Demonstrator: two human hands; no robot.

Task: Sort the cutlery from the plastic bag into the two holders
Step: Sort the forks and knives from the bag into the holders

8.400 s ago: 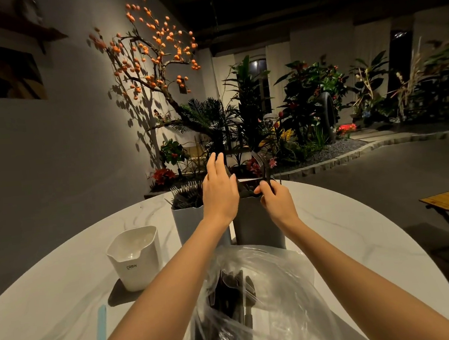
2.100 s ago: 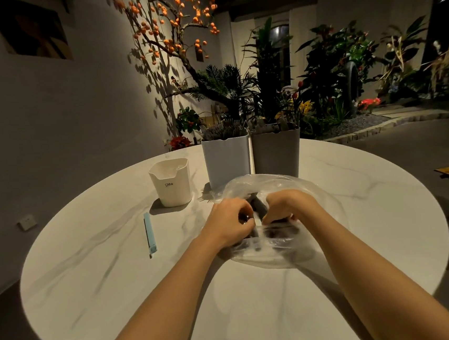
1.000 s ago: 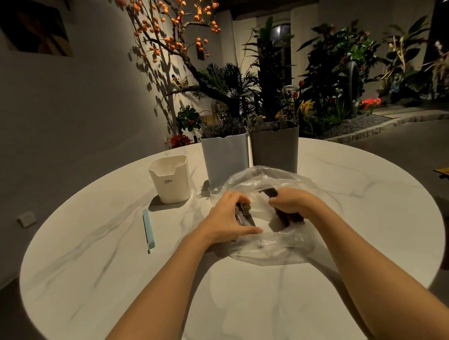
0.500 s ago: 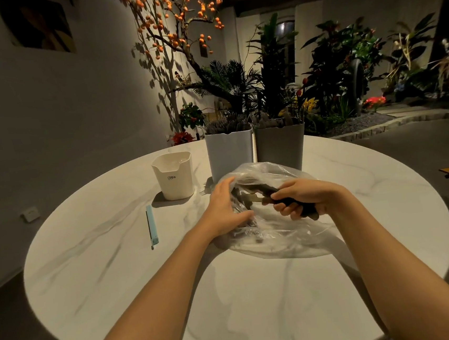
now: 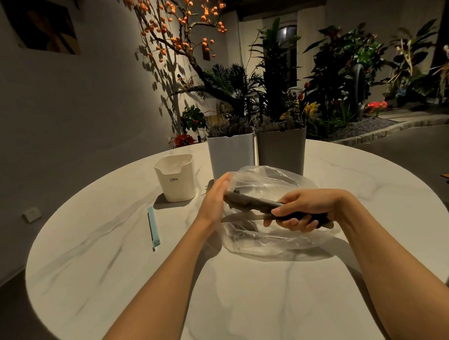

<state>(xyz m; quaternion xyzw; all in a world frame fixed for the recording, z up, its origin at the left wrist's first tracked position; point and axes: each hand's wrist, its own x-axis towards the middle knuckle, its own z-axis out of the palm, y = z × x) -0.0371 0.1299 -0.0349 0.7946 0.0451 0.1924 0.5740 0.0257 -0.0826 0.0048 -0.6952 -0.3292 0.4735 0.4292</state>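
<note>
**Bundle of cutlery drawn from the bag**

A bundle of dark cutlery (image 5: 251,203) is gripped at its handle end by the right hand (image 5: 304,211), whose fingers (image 5: 283,220) are curled round it. The working ends point left, over the bag (image 5: 280,244), and are met by the left hand (image 5: 216,198), held with its fingers straight and pressed together against the tips. More cutlery can be made out inside the bag, though the pieces cannot be told apart in the dim light.

The bag lies on the table (image 5: 231,306), just in front of the 2 holders. The pale holder (image 5: 231,155) stands behind the bag to the left, the grey holder (image 5: 282,150) behind it to the right, the 2 side by side; both are already stocked, with cutlery showing above the rims.

The step in hand is judged to be squaring up the bundle before sorting. It is done well if the tips are tapped level against the flat left palm while the handles are held firmly, so that no piece slips back into the bag. The bundle should be lifted clear of the film before being carried behind the bag, and each kind matched to what already stands in its holder.

Left of the bag, a white cup (image 5: 176,178) is printed with small letters, read as "CRBW". A blue strip (image 5: 153,228) lies further left; no writing on it can be read.
</note>
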